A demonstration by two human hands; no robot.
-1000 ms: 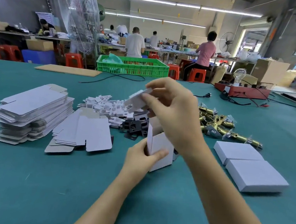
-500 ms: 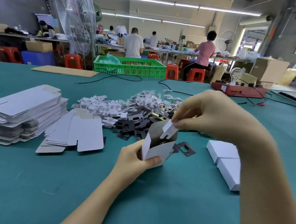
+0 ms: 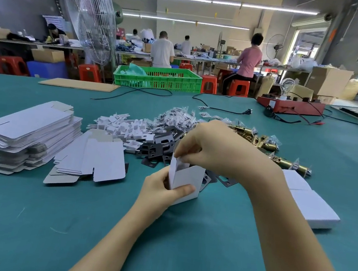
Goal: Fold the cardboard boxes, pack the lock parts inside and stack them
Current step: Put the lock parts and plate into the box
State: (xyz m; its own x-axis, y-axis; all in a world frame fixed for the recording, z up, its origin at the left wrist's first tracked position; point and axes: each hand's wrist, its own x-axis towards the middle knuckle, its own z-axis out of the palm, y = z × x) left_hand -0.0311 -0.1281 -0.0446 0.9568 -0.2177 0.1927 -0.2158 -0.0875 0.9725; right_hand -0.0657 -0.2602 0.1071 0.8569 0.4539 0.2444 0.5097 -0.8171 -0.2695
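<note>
A small white cardboard box [image 3: 188, 177] stands upright on the green table, its top open. My left hand [image 3: 164, 190] grips its lower left side, thumb across the front. My right hand [image 3: 214, 147] is over the opening and pinches a white insert piece [image 3: 179, 157] that is partly down inside the box. Behind lie white plastic inserts [image 3: 126, 129], black metal plates [image 3: 157, 148], small bagged parts [image 3: 177, 117] and brass latch bolts [image 3: 260, 141]. Two closed white boxes [image 3: 307, 198] lie to the right.
Flat box blanks are stacked at the left [image 3: 32, 127], with a lower pile [image 3: 97, 160] beside them. A green crate [image 3: 157, 77], black cables [image 3: 217, 108] and a red device [image 3: 290, 105] sit along the far table edge. People work at benches behind.
My right hand carried the white insert from above the parts pile down to the box and now pushes it into the opening. My left hand kept holding the box.
</note>
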